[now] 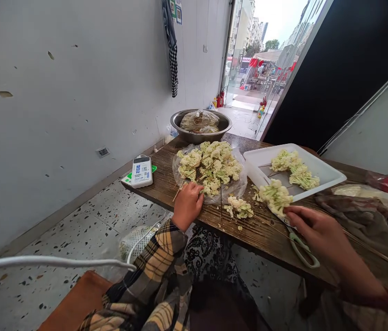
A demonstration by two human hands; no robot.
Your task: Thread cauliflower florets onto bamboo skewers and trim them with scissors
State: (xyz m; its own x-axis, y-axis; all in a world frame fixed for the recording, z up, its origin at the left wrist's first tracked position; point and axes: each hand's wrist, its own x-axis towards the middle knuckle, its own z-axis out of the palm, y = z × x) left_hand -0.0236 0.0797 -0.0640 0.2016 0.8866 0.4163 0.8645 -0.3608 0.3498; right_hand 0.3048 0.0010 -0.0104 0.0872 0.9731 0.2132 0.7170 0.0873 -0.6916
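Note:
My right hand (312, 226) pinches the end of a bunch of pale cauliflower (275, 196), over the near left corner of a white plastic tray (333, 177). Inside the tray lie more cauliflower florets (295, 169) with thin sticks. At the near edge of a heap of cauliflower florets (216, 161) is my left hand (188, 204), its fingers curled; what they hold is hidden. Thin wooden skewers (221, 200) poke out of the heap, which rests on a clear plastic bag (242, 181). A loose floret (240, 208) sits between my hands.
Green-handled scissors (304, 250) lie by the table's near edge, below my right hand. A metal basin (200, 136) with bagged things stands at the back. On the left is a white payment device (142, 171). A brown cloth (359, 214) lies at the right.

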